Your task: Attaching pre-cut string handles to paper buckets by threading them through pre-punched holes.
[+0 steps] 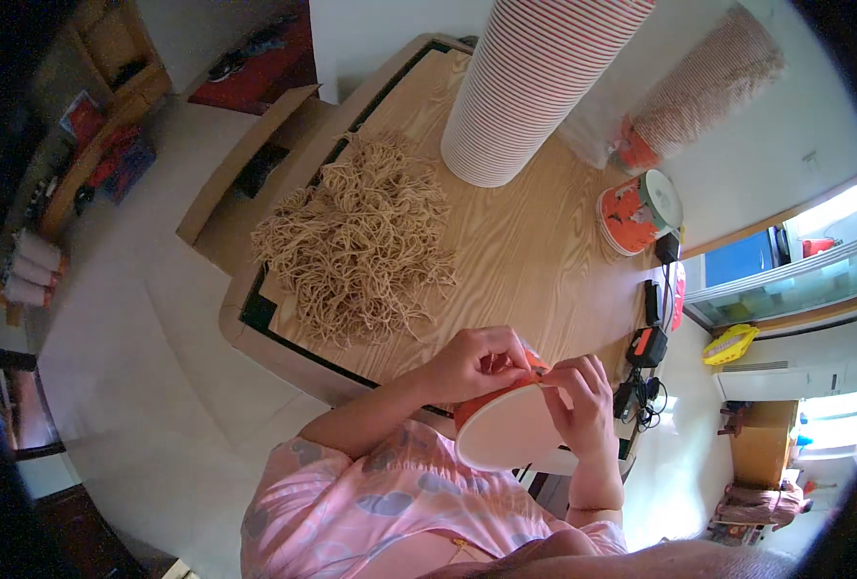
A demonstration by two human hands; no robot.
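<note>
Close to my body, a red-orange paper tub [510, 431] is tilted, its pale round face toward me. I cannot tell whether that face is its mouth or its base. My left hand [481, 367] is closed, with fingers pinched at the tub's upper edge. Opposite it, my right hand [583, 398] also pinches that edge, thumb and fingertips close to the left ones. Whatever small piece may be between the fingertips is hidden. Ahead and to the left, a tangled heap of tan cords [361, 241] lies on the wood-grain table [515, 251].
A tall stack of nested white tubs with red edges [534, 87] rises at the table's far side. Behind it stands a plastic-wrapped stack [708, 87]. A red-and-green tub [639, 212] sits at right, near black adapters and cables [648, 347]. An open cardboard box [255, 174] adjoins the table's left side.
</note>
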